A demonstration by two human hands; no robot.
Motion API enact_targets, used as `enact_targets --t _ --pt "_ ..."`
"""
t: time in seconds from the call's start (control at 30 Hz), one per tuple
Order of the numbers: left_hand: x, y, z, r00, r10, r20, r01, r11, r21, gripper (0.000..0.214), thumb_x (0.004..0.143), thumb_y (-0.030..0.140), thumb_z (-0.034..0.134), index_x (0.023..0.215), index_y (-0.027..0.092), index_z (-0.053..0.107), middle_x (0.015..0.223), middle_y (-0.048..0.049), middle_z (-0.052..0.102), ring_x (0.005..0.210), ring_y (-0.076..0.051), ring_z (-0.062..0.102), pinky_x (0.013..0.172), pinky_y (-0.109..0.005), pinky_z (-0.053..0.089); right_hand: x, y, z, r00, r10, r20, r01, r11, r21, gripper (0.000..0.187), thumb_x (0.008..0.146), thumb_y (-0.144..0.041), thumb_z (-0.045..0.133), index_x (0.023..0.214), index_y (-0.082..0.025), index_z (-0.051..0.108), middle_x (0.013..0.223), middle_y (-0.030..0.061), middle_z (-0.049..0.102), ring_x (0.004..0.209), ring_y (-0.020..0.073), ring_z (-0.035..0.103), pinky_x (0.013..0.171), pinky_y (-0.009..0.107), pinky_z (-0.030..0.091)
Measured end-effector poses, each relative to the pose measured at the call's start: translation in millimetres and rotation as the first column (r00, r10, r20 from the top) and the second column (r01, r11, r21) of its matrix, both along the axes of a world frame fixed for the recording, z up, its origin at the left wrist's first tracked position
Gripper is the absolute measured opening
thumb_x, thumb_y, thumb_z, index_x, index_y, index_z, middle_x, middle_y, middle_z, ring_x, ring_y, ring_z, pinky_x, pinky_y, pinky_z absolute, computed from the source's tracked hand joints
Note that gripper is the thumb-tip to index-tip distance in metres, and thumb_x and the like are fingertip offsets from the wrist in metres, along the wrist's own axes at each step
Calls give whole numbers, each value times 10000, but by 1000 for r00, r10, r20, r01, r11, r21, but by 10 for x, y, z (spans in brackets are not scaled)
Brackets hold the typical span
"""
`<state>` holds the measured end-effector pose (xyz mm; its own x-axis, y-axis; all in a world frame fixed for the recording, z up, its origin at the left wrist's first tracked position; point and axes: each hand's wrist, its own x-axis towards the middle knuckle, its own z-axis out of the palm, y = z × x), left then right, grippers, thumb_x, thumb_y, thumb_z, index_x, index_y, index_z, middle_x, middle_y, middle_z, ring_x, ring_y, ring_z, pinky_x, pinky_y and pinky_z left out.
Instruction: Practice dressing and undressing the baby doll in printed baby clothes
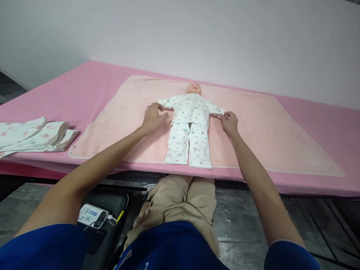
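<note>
A baby doll [193, 88] lies on its back with its arms spread out. It wears a white printed jacket [185, 108] and matching white printed pants [199, 146]. My left hand [153, 117] is at the cuff of the sleeve on the left, fingertips touching it and thumb held apart. On the other side, my right hand [230, 123] pinches the cuff of the right-side sleeve [216, 110] between thumb and fingers. The jacket is fastened down its front and overlaps the top of the pants. The doll's hands and feet do not show.
Under the doll is a peach blanket [267, 138] on a pink-covered table [332, 112]. Folded printed baby clothes [36, 135] lie at the table's left. A white wall [197, 37] rises behind. Below left, a white power bank [91, 214] with a cable rests on a black chair [112, 202].
</note>
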<state>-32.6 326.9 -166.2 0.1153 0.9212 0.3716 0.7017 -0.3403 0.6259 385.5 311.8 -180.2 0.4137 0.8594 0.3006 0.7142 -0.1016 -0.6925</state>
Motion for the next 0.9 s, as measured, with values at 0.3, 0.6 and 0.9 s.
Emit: enact_targets --t 0.3,0.6,0.9 --pt "-427 -1259 62 864 -397 -311 367 918 -152 431 1069 610 493 1042 208 645 932 -62 771 879 -271 704 1073 -506 382 -468 -1691 390 881 441 172 -430 897 -97 426 1081 -598 555 1271 -229 650 1222 118 705 967 272 638 894 427 509" --pt "-137 -1569 -91 684 -388 -618 533 844 59 469 1002 663 611 983 200 686 961 -139 754 918 -318 698 900 -474 425 -1484 -2232 175 567 594 571 -622 763 -176 308 1054 -525 684 1170 -240 676 1245 161 659 1168 387 561 1015 539 449" --pt "-181 -1723 -28 590 -342 -732 674 708 211 248 1002 299 577 781 222 661 779 -97 753 752 -253 642 777 -434 428 -1545 -2247 63 589 546 596 -638 767 -71 107 1090 -288 568 1074 -253 669 1093 108 689 1062 320 589 1002 494 443"
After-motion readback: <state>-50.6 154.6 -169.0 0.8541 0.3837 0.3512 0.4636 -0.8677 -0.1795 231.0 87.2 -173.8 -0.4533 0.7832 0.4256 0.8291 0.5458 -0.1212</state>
